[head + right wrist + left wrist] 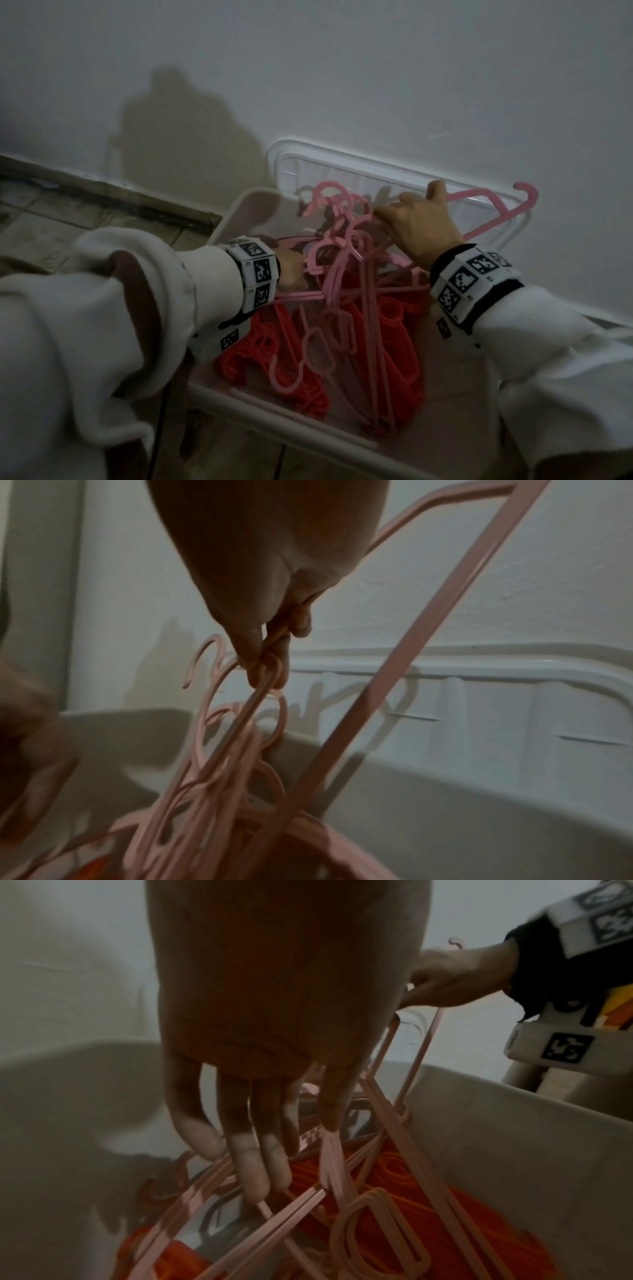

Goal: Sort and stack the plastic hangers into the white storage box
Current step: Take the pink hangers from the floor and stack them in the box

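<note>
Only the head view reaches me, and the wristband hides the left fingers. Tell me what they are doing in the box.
Observer: In the left wrist view, the left hand has its fingers straight, threaded down between bars of the pink hangers.
Operator: Now report the right fingers.
Observer: In the right wrist view, the right hand pinches one pink hanger by a thin bar at its fingertips.
</note>
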The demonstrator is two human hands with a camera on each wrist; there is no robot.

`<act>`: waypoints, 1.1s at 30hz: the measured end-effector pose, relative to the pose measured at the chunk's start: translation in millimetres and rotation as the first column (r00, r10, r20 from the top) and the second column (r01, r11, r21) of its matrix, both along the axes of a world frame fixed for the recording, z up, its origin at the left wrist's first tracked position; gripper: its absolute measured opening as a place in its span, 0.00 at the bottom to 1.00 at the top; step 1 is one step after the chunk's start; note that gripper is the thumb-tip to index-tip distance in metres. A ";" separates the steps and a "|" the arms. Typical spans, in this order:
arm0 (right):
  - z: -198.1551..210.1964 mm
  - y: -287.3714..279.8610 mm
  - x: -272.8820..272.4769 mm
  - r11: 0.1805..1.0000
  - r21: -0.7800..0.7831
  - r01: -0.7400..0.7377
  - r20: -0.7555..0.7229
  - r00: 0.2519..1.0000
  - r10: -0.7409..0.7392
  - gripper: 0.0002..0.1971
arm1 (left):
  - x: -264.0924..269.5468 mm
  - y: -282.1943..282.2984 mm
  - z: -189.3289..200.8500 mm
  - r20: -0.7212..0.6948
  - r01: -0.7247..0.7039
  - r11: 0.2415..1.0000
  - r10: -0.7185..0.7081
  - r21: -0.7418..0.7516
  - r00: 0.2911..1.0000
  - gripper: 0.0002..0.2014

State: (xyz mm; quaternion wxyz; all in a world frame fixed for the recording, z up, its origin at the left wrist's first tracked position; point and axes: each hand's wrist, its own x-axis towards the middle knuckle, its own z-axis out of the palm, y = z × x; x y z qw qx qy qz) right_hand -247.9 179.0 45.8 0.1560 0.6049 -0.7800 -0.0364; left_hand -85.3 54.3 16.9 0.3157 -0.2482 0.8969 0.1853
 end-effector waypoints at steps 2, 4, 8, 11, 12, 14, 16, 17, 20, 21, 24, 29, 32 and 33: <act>2.3 2.3 -1.4 0.997 -0.082 0.011 0.005 1.000 -0.011 0.24 | -3.2 6.3 -2.5 0.019 0.008 0.998 -0.009 0.067 1.000 0.17; 4.0 3.4 -0.8 0.993 -0.119 0.021 0.002 1.000 -0.021 0.19 | -6.9 12.0 -2.8 -0.022 -0.040 0.986 0.044 0.165 0.999 0.17; 7.1 4.4 0.5 0.981 -0.191 0.037 -0.036 0.998 -0.044 0.15 | -14.7 24.2 -8.5 -0.137 -0.142 0.931 0.198 0.337 0.971 0.26; 6.5 5.8 -0.1 0.975 -0.221 0.034 -0.053 0.998 -0.047 0.16 | -24.0 42.4 -12.7 -0.136 -0.305 0.734 0.474 0.607 0.870 0.27; 6.2 5.7 0.5 0.973 -0.231 0.026 -0.064 0.997 -0.042 0.16 | -26.9 46.6 -12.9 -0.121 -0.341 0.679 0.536 0.650 0.835 0.25; 5.6 5.7 1.8 0.970 -0.241 0.014 -0.084 0.996 -0.035 0.14 | -31.6 50.8 -13.1 -0.119 -0.363 0.637 0.584 0.680 0.803 0.15; 5.5 5.7 3.0 0.968 -0.252 0.013 -0.111 0.993 -0.042 0.11 | -32.7 48.7 -10.0 -0.137 -0.359 0.625 0.603 0.693 0.786 0.07; 6.0 5.6 3.6 0.964 -0.265 0.019 -0.129 0.990 -0.055 0.10 | -32.8 45.5 -9.2 -0.153 -0.359 0.625 0.615 0.693 0.773 0.07; 9.4 3.6 3.9 0.944 -0.328 0.045 -0.170 0.980 -0.106 0.08 | -30.7 36.3 -8.6 -0.158 -0.388 0.592 0.666 0.707 0.729 0.13; 11.1 3.2 2.7 0.937 -0.344 0.061 -0.176 0.976 -0.128 0.08 | -29.0 34.4 -8.2 -0.149 -0.390 0.586 0.667 0.711 0.730 0.12; 14.7 4.9 -6.3 0.915 -0.372 0.158 -0.162 0.959 -0.232 0.08 | -27.3 34.0 -5.6 -0.165 -0.363 0.614 0.635 0.701 0.755 0.03; 17.3 8.1 -9.6 0.890 -0.379 0.254 -0.175 0.925 -0.338 0.07 | -25.5 37.6 3.1 -0.199 -0.404 0.687 0.621 0.603 0.758 0.09; 22.0 9.6 -8.5 0.884 -0.399 0.245 -0.156 0.932 -0.328 0.14 | -19.5 28.1 10.0 -0.103 -0.438 0.719 0.573 0.540 0.813 0.09; 22.3 10.4 -9.0 0.894 -0.380 0.239 -0.151 0.937 -0.314 0.16 | -16.2 22.6 10.8 -0.064 -0.452 0.747 0.547 0.488 0.835 0.10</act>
